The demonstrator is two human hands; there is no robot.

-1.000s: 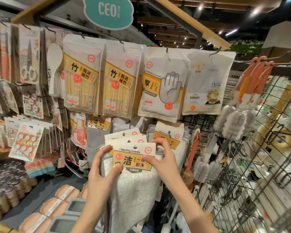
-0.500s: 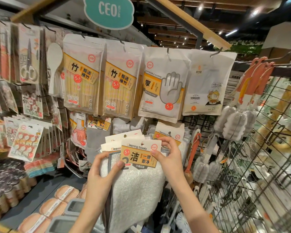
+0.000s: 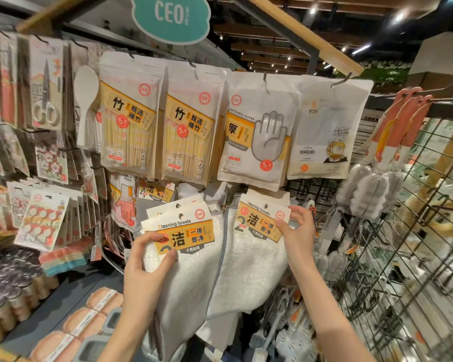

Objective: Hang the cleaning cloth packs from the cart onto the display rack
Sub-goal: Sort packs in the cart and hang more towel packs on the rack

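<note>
We face a crowded display rack under dim shop lights. Our left hand pinches a stack of cleaning cloth packs; our right hand pinches one pack beside it, wire grid close right.

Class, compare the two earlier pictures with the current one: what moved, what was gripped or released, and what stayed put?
The right hand has carried one cleaning towel pack off the stack, rightward and up toward the rack, pinching its card. The left hand stays lower left, gripping the remaining cleaning towel packs. The disposable gloves pack and bamboo chopstick packs hang unchanged.
</note>
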